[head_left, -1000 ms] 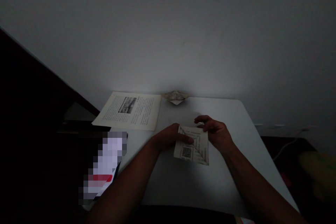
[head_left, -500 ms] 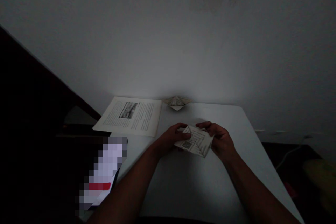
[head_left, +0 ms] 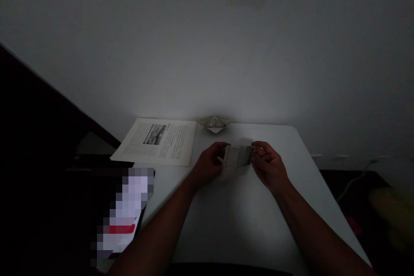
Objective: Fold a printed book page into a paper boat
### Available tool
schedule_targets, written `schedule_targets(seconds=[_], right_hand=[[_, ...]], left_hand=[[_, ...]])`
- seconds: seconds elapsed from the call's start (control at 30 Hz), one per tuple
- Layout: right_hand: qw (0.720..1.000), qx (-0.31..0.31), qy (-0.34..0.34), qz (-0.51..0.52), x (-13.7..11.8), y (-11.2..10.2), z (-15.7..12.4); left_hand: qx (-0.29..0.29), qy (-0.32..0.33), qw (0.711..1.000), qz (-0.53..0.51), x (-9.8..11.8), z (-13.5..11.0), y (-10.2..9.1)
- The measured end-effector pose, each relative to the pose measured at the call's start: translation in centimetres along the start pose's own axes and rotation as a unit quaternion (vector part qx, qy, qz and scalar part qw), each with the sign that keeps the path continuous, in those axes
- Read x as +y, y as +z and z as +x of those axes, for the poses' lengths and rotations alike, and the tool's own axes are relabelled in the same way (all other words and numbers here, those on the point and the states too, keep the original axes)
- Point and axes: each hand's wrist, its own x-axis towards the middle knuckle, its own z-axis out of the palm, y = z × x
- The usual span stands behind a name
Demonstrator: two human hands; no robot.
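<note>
Between my two hands is a piece of folded printed paper [head_left: 237,158], held up over the white table [head_left: 233,228] and a little blurred. My left hand [head_left: 211,164] grips its left side, fingers closed. On the right edge, the thumb and fingers of my right hand [head_left: 269,163] pinch the paper near a dark printed patch. Beyond the hands, by the wall, sits a folded paper boat shape [head_left: 215,125] made from printed paper.
Printed sheets [head_left: 168,148] with a small picture lie at the table's back left. A lit phone or tablet [head_left: 129,211], its screen pixelated, is at the left edge. A wall [head_left: 207,51] stands behind the table. A pale cable [head_left: 352,181] runs at the right.
The folded paper has been turned, so its square face with the QR code no longer shows and a narrower face does. My right hand has shifted its grip on the right edge.
</note>
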Motion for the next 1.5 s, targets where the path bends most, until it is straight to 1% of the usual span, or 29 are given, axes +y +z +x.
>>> schedule_targets(seconds=[0.07,0.17,0.27,0.37,0.43,0.5,0.57,0.67,0.8,0.87,1.0,1.1,1.17,1.27,1.4,1.5], right_hand=[[1.0,-0.002,0.018,0.008,0.0,0.0,0.0],[0.999,0.026,0.035,0.008,0.1,-0.3,0.1],[0.998,0.051,0.04,-0.002,0.1,-0.5,0.2],[0.996,0.054,0.07,0.008,-0.2,-0.4,0.2],[0.994,0.054,0.091,0.019,-0.4,-0.2,0.1],[0.993,0.056,0.098,0.03,-0.6,0.1,0.1],[0.994,0.055,0.09,0.034,-0.6,0.2,0.1],[0.997,0.048,0.057,0.012,-0.4,0.1,0.1],[0.997,0.034,0.0,-0.075,-0.3,0.2,-0.2],[0.992,0.025,-0.033,-0.123,-0.4,0.4,-0.6],[0.974,0.037,-0.083,-0.207,-0.1,0.5,-1.0],[0.962,0.055,-0.101,-0.249,0.0,0.4,-0.9],[0.962,0.07,-0.1,-0.242,-0.1,0.4,-0.8],[0.971,0.085,-0.089,-0.206,-0.6,0.6,-0.8],[0.977,0.085,-0.077,-0.179,-0.9,0.5,-0.8],[0.982,0.071,-0.074,-0.16,-0.7,0.2,-0.8]], left_hand=[[0.006,0.013,1.0,-0.019,0.2,-0.2,0.0],[0.006,0.032,0.999,-0.012,0.4,-0.4,-0.4],[0.007,0.042,0.998,0.047,0.5,-0.4,-0.9],[-0.013,0.036,0.994,0.106,0.3,-0.3,-1.0],[-0.024,0.031,0.994,0.106,0.1,-0.3,-1.1],[-0.009,0.026,0.996,0.082,-0.1,-0.2,-1.1],[0.027,0.024,0.998,0.049,-0.2,-0.1,-1.1],[0.092,0.022,0.995,-0.014,-0.2,0.0,-1.0],[0.166,0.013,0.984,-0.068,-0.3,0.2,-0.7],[0.186,0.009,0.98,-0.075,-0.4,0.2,-0.6],[0.183,0.009,0.98,-0.078,-0.5,0.2,-0.3],[0.173,0.005,0.983,-0.069,-0.4,0.0,-0.1],[0.169,0.008,0.983,-0.067,-0.4,0.0,-0.1],[0.159,0.019,0.984,-0.081,-0.7,0.0,-0.4],[0.149,0.029,0.985,-0.083,-0.9,0.0,-0.9],[0.143,0.03,0.987,-0.067,-0.7,-0.1,-0.9]])
